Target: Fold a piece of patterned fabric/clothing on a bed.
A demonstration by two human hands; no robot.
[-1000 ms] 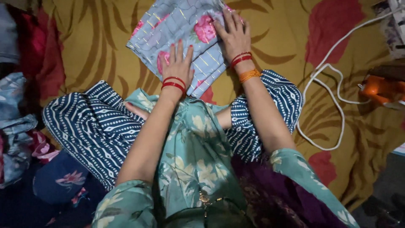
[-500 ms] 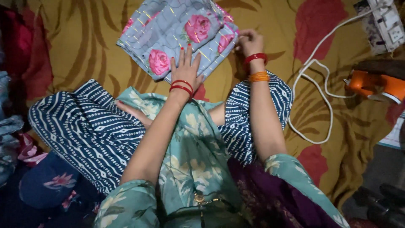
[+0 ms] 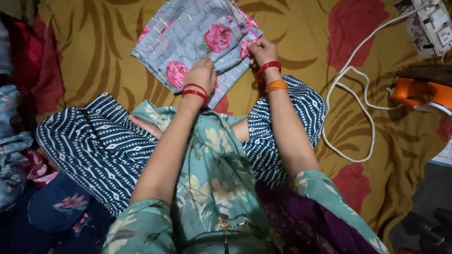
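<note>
A folded grey cloth with pink roses lies on a mustard bedsheet with red flowers in front of me. My left hand pinches the cloth's near edge, fingers curled into the fabric. My right hand grips the cloth's near right corner by its pink border. Red bangles ring both wrists, and an orange one sits on the right wrist. I sit cross-legged, with blue-and-white patterned trousers and a green floral top below my arms.
An orange clothes iron rests at the right, its white cord looping across the sheet to a white power strip at the top right. Piled clothes lie along the left edge.
Both hands went from lying flat on the cloth to gripping its near edge. The cloth has shifted and its right side is folded over.
</note>
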